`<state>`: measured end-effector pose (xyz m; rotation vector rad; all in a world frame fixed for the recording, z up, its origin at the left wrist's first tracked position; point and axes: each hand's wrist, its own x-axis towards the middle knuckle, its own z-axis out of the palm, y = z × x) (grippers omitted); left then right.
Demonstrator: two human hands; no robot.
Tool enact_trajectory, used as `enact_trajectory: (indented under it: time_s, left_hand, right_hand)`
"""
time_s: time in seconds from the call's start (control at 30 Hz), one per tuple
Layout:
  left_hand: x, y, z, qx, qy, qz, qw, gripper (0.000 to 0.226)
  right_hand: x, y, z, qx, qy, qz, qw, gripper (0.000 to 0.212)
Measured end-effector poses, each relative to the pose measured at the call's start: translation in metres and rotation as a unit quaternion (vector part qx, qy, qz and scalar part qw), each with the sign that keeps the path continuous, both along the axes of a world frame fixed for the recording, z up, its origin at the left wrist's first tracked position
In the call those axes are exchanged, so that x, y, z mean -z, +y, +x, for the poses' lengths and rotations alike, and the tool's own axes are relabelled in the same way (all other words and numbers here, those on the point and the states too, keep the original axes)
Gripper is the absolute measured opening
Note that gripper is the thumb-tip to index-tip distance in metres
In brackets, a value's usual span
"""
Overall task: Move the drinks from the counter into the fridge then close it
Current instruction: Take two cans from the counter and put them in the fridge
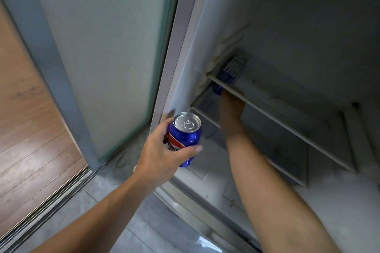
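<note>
A blue can (pixel 186 138) with a silver top and a red-and-white label stands upright in the left hand (pixel 164 154), held just outside the open fridge (pixel 287 26), near its lower left corner. The thumb crosses the front of the can and covers part of the label, so the lettering cannot be read; the other fingers wrap round the far side and are mostly hidden.

A second blue can (pixel 224 80) is deep inside the fridge, at the left wall. A glass shelf (pixel 277 113) lies across it, so only a dim blue shape shows through and below the shelf's front edge. The right hand (pixel 231 107) reaches under this shelf towards that can. Its fingers are hidden behind the shelf edge, and whether they grip the can or only touch it cannot be told.

The fridge interior is dark and blurred. To the left stands a frosted glass sliding door (pixel 98 47), beyond it a wooden floor (pixel 26 119).
</note>
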<state>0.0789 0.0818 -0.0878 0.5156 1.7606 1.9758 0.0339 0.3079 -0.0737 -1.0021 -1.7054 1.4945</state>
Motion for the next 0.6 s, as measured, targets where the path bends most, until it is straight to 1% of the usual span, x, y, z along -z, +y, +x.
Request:
enact_trajectory:
  time_s: [0.03, 0.07, 0.1, 0.13, 0.17, 0.23, 0.3, 0.37, 0.47, 0.5, 0.6]
  left_hand:
    - [-0.001, 0.001, -0.001, 0.002, -0.002, -0.001, 1.0, 0.078]
    - [-0.003, 0.003, -0.003, 0.005, -0.001, -0.005, 1.0, 0.077]
    - [-0.004, 0.005, -0.004, 0.008, -0.001, -0.01, 1.0, 0.076]
    - [-0.005, 0.008, -0.006, 0.01, -0.002, -0.014, 1.0, 0.075]
    - [-0.006, 0.011, -0.008, 0.01, -0.006, -0.018, 1.0, 0.075]
    - [-0.008, 0.016, -0.013, 0.013, -0.025, -0.023, 0.999, 0.077]
    - [-0.011, 0.022, -0.015, 0.03, -0.041, -0.031, 0.998, 0.078]
    - [-0.015, 0.027, -0.015, 0.053, -0.045, -0.044, 0.997, 0.073]
    - [-0.015, 0.036, -0.015, 0.091, -0.039, -0.036, 0.994, 0.058]
    - [-0.014, 0.04, -0.016, 0.101, -0.036, -0.032, 0.994, 0.056]
    - [-0.011, 0.048, -0.02, 0.137, -0.022, -0.046, 0.989, 0.062]
  right_hand:
    - [-0.003, -0.007, 0.013, -0.009, 0.02, -0.021, 1.0, 0.013]
    - [0.001, -0.014, 0.029, -0.027, 0.058, -0.058, 0.996, 0.009]
    - [0.005, -0.021, 0.048, -0.075, 0.083, -0.095, 0.989, 0.004]
    - [0.011, -0.03, 0.067, -0.137, 0.101, -0.124, 0.978, 0.015]
    - [0.014, -0.035, 0.084, -0.198, 0.102, -0.132, 0.966, 0.028]
    - [0.017, -0.045, 0.111, -0.292, 0.079, -0.089, 0.949, 0.051]
    - [0.016, -0.05, 0.124, -0.341, 0.044, -0.02, 0.939, 0.067]
    - [0.016, -0.054, 0.129, -0.344, 0.015, 0.036, 0.938, 0.072]
    - [0.017, -0.056, 0.129, -0.305, 0.001, 0.092, 0.948, 0.074]
    - [0.018, -0.056, 0.128, -0.287, -0.003, 0.104, 0.952, 0.072]
    - [0.027, -0.051, 0.123, -0.252, 0.011, 0.108, 0.962, 0.069]
